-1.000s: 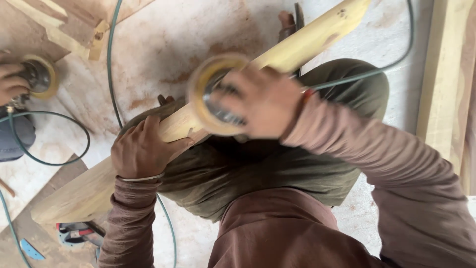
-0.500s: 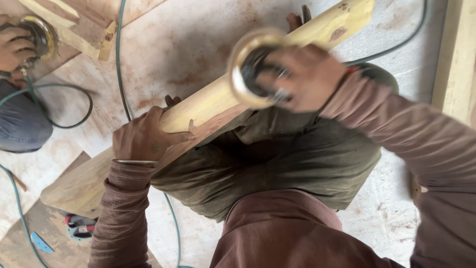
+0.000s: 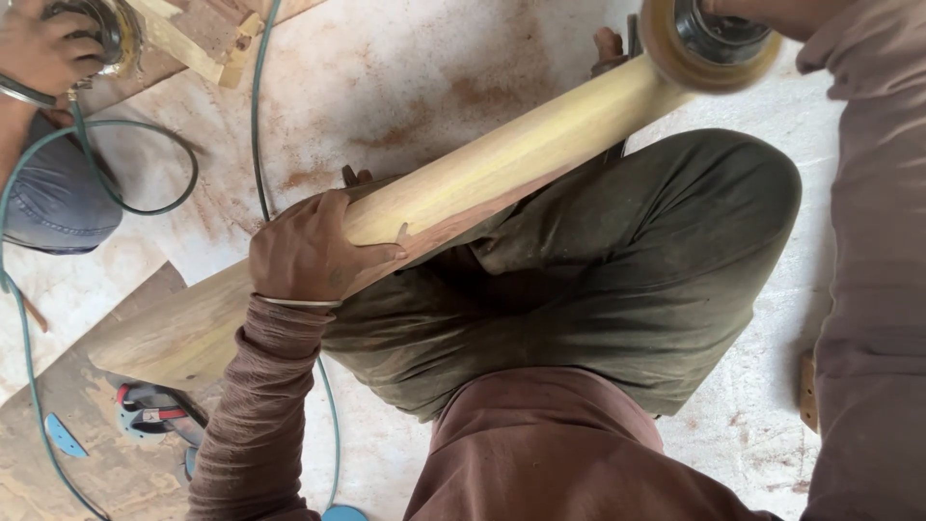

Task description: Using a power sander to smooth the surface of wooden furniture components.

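A long pale wooden beam lies slanted across my lap, from lower left to upper right. My left hand presses down on its near part, fingers wrapped over the edge. At the top right, my right hand is mostly cut off by the frame edge. It grips a power sander whose round yellowish disc rests on the beam's far end. My knee in olive trousers is under the beam.
Another person's hand holds a second sander at the top left, above their blue-jeaned knee. Green cables loop over the dusty floor. Wood offcuts lie at the top. A red and black tool sits under the beam's near end.
My right hand has run the sander up the beam toward its far end, almost out of view. My left hand has stayed pressed on the beam.
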